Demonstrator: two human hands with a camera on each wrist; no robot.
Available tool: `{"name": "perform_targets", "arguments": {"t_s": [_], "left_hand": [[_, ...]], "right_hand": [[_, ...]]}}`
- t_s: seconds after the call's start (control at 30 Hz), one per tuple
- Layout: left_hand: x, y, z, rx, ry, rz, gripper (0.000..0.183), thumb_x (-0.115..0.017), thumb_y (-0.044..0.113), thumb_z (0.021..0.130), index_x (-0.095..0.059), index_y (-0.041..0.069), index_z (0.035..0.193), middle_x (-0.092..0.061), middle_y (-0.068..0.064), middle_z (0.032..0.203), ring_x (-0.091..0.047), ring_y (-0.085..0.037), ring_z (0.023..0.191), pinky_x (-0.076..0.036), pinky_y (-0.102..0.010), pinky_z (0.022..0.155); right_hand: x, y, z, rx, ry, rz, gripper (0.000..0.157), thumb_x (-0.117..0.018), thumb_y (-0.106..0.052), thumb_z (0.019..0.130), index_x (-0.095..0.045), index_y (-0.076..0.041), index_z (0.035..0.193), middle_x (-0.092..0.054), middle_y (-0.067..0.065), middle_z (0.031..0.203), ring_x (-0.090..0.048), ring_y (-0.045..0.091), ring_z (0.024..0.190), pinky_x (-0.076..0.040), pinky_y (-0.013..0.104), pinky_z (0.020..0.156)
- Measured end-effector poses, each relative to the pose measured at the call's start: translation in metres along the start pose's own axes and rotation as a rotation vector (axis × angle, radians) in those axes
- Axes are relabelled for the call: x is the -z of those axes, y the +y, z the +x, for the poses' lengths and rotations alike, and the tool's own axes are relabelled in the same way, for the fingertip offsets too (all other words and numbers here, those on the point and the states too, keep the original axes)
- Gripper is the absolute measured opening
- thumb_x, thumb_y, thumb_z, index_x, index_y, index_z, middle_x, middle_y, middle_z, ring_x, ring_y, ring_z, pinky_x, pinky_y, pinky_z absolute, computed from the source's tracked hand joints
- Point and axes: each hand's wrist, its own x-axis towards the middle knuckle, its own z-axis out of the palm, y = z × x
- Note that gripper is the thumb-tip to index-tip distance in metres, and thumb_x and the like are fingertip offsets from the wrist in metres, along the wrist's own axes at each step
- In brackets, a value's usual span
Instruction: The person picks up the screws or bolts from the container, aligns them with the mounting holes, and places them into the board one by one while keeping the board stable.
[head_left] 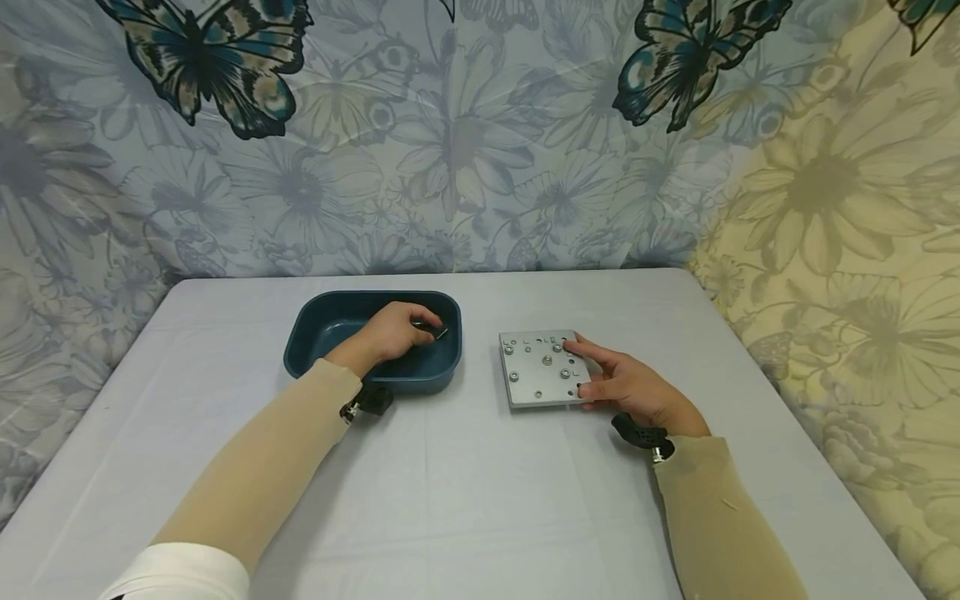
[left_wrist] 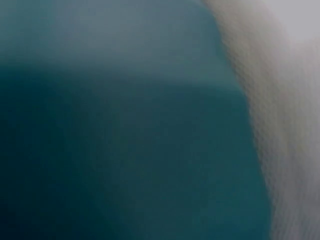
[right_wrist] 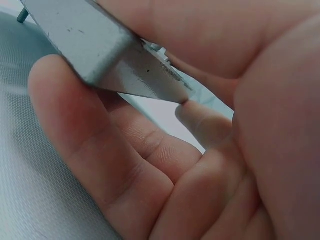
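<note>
Inside the dark teal bin [head_left: 447, 358], my left hand [head_left: 390, 333] pinches a small dark piece with a shiny edge [head_left: 442, 332] between thumb and fingers; its exact kind is too small to tell. Only blurred teal bin wall [left_wrist: 150, 150] shows in the left wrist view. My right hand [head_left: 633, 385] grips the right edge of a square silver metal plate [head_left: 528, 379], which has several bolts and holes on its top. From the right wrist, the metal block's side [right_wrist: 80, 35] appears against my fingers [right_wrist: 75, 110], with a threaded screw end [right_wrist: 22, 15] poking out beneath.
A white cloth covers the table [head_left: 480, 500], and the bin stands left of the plate with a gap between them. Behind the table hangs a butterfly and flower patterned cloth [head_left: 465, 167], continuing down the right side. Black straps [head_left: 645, 435] circle the wrists.
</note>
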Motion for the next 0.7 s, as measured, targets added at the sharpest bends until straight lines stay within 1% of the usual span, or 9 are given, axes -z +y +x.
{"name": "perform_targets", "arguments": {"t_s": [0.13,0.23,0.43,0.53,0.7], "left_hand": [[-0.0011,0.0016,0.0019,-0.033,-0.068,0.017,0.034,-0.071,0.007,0.092,-0.069,0.007,0.126,-0.066,-0.008,0.126,-0.057,-0.024,0.118,-0.046,-0.039,0.097],[-0.0024,0.0036,0.0019,-0.059,-0.119,0.025,0.035,-0.071,0.007,0.092,-0.068,0.005,0.128,-0.068,-0.007,0.122,-0.059,-0.023,0.116,-0.046,-0.038,0.097],[-0.0049,0.0044,0.0026,-0.065,-0.136,0.038,0.033,-0.071,0.007,0.091,-0.069,0.005,0.124,-0.07,-0.006,0.114,-0.062,-0.022,0.109,-0.049,-0.036,0.093],[-0.0061,0.0043,0.003,-0.076,-0.137,0.062,0.031,-0.072,0.007,0.091,-0.07,0.004,0.122,-0.07,-0.006,0.115,-0.061,-0.022,0.11,-0.048,-0.037,0.094],[-0.0083,0.0042,0.0055,-0.147,-0.15,0.189,0.031,-0.075,0.01,0.089,-0.072,0.004,0.119,-0.068,-0.007,0.12,-0.058,-0.024,0.118,-0.046,-0.038,0.099]], "right_hand": [[0.0004,0.0,-0.0004,-0.001,0.0,-0.001,0.083,-0.076,0.0,0.087,-0.033,-0.01,0.157,-0.003,-0.004,0.166,-0.065,0.02,0.094,-0.058,0.036,0.074],[0.0003,0.0,-0.0006,0.0,-0.001,-0.001,0.083,-0.076,0.0,0.086,-0.033,-0.01,0.157,-0.003,-0.004,0.166,-0.066,0.02,0.094,-0.058,0.036,0.074],[0.0001,0.0004,-0.0004,-0.001,0.005,-0.004,0.083,-0.076,0.0,0.086,-0.033,-0.01,0.156,-0.003,-0.004,0.166,-0.065,0.019,0.092,-0.058,0.036,0.074],[0.0004,0.0009,-0.0002,-0.003,0.006,-0.003,0.083,-0.076,0.0,0.086,-0.034,-0.011,0.157,-0.003,-0.004,0.166,-0.065,0.019,0.093,-0.058,0.036,0.074],[0.0011,0.0013,-0.0001,-0.006,0.0,0.007,0.083,-0.076,0.0,0.086,-0.033,-0.011,0.157,-0.003,-0.005,0.166,-0.066,0.02,0.095,-0.058,0.036,0.074]]}}
